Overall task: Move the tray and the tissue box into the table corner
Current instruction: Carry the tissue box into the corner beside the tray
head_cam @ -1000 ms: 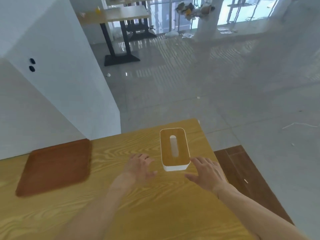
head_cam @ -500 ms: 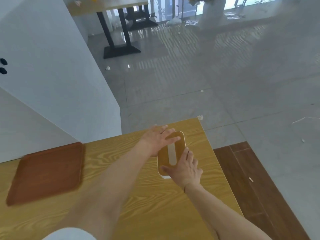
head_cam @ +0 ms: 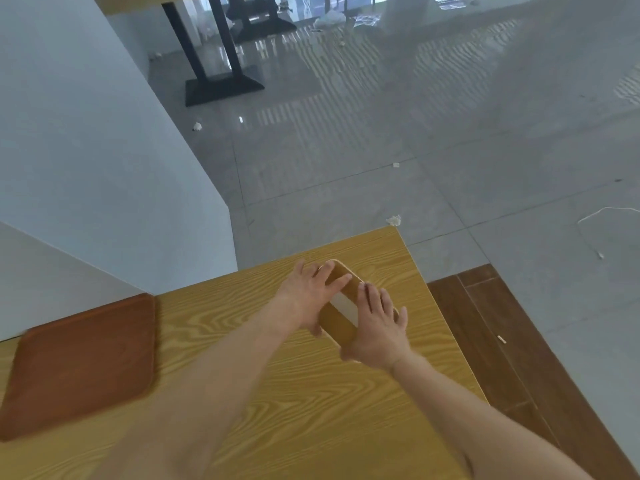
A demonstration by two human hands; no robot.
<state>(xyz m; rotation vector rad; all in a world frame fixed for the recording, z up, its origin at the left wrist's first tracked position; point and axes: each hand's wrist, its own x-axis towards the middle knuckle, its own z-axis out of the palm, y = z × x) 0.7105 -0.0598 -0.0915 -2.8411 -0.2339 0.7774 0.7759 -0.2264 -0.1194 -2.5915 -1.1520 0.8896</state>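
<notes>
The tissue box point(head_cam: 341, 318), white with a wood-coloured lid and a slot in it, sits turned diagonally on the wooden table point(head_cam: 311, 410) near its far right corner. My left hand point(head_cam: 306, 297) grips the box's far left side with fingers over the lid. My right hand point(head_cam: 377, 329) clasps its near right side. Both hands hide most of the box. The brown tray point(head_cam: 83, 362) lies flat at the table's left edge, against the white wall, well apart from both hands.
The table's far corner point(head_cam: 393, 230) and right edge drop to a grey tiled floor and a brown wood strip point(head_cam: 491, 341). A white wall point(head_cam: 104, 168) borders the table's far left. A black-legged table point(head_cam: 214, 64) stands far back.
Both hands moved from the table in front of the box onto it and closed around it. The box has turned from straight to diagonal.
</notes>
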